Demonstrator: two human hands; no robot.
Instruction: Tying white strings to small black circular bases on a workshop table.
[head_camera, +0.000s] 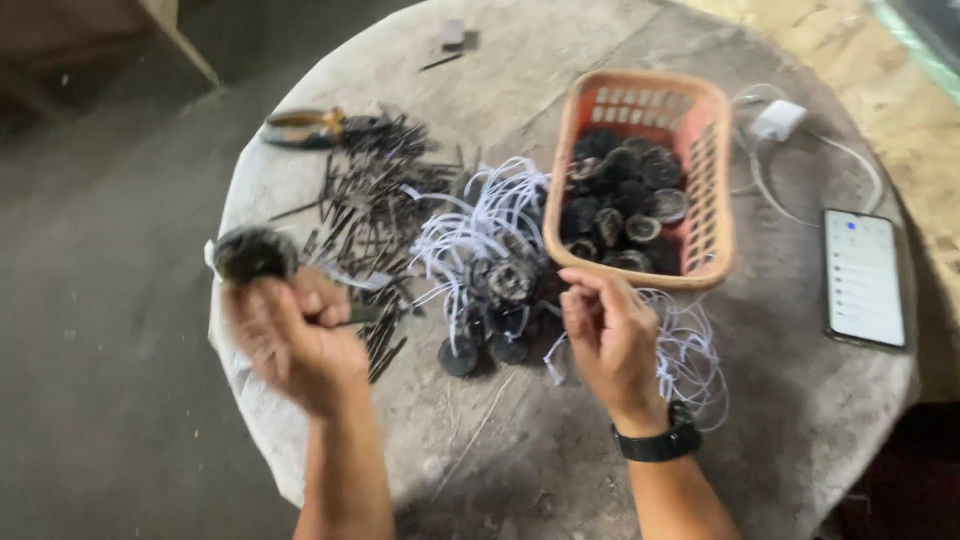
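Seen from above, a round table (800, 420). The left hand (290, 340), blurred, has its fingers closed around a dark round disc (253, 253), held over the table's left edge. The right hand (610, 335) pinches thin white wire (690, 360) by the basket (700, 230) of more discs. Between the hands lie loose discs (500, 300), white wires and dark nails (370, 210); pliers (310, 128) sit beyond, a phone (864, 278) at right. It looks like wiring a disc; next likely calls for bringing wire and disc together
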